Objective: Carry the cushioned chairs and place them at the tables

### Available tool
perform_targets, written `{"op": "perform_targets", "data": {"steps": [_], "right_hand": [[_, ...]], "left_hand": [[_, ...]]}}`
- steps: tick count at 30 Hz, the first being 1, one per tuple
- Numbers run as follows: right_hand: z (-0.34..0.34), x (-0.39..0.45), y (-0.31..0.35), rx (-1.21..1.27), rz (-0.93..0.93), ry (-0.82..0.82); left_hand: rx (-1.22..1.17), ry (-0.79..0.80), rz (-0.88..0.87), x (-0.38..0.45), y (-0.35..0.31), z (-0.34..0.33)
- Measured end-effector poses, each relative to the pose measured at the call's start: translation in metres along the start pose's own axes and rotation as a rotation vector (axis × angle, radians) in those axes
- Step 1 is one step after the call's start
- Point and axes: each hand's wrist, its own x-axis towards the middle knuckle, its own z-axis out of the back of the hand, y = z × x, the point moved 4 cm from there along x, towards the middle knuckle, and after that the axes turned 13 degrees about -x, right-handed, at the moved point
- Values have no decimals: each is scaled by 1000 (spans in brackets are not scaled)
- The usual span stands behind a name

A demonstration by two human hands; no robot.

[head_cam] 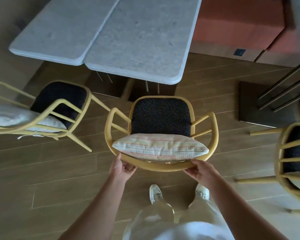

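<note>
Head view looks straight down on you holding the yellow armchair (160, 129) by the curved top rail of its backrest. Your left hand (124, 166) curls its fingers under the rail at the near left corner, and your right hand (200, 171) wraps the rail at the near right, so both hands are closed around the same rail with the chair between them. The chair sits in the middle of the wooden floor (59, 179), its speckled dark seat (160, 116) facing the far side, and a striped pale cushion (160, 147) lies against the backrest just inside your hands.

The front edge of the seat is near the rounded corner of the right grey tabletop (142, 40), which butts against a second grey tabletop (59, 32) on its left. Whether the chair legs are touching the floor cannot be told from above.

A second yellow chair (50, 110) stands to the left, turned at an angle, and a third chair (294, 156) shows at the right edge.

You look to be at the placing step for this chair. The next move probably calls for sliding or setting it squarely forward so the seat tucks toward the table edge, keeping both hands level so the loose cushion does not slip off.
</note>
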Motion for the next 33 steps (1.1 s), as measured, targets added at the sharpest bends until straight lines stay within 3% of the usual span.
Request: {"op": "perform_targets", "data": {"steps": [7,13,20,25,33], "right_hand": [[5,1,-8,-51,-16,-69],[13,8,6,-97,70,-118],[0,9,5,-26,91,-138],[-10,7,2,37,73,-165],[-98,-7,-16,97,97,-110]], "left_hand": [[109,9,-68,10,-5,19],[493,-27,-299,5,-13,17],[291,-11,-52,12,4,8],[345,-28,-89,24,-8,7],[423,21,-126,46,-111,4]]}}
